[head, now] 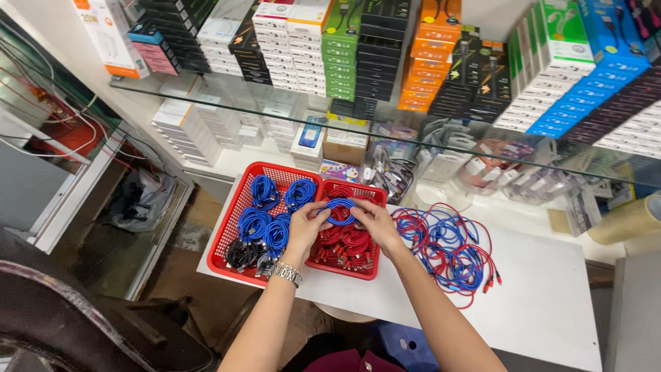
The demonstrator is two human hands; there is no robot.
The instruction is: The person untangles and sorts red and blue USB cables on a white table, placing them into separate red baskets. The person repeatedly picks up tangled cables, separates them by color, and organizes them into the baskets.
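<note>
Both my hands hold a coiled blue cable (340, 210) above two red mesh baskets. My left hand (305, 229), with a metal watch on its wrist, grips the coil's left side. On the coil's right side is my right hand (376, 224). The left basket (237, 207) holds several coiled blue cables (265, 224) and a dark one. Coiled red cables (346, 244) fill the right basket (370, 272). A loose tangle of red and blue cables (447, 251) lies on the white table (544, 310) just right of my right hand.
A glass shelf (482, 138) overhangs the table's back, with stacked boxes (358, 48) on and behind it. Bags of small parts (496, 169) sit under it. A roll of tape (630, 220) is at the right. A dark chair (82, 310) stands at lower left.
</note>
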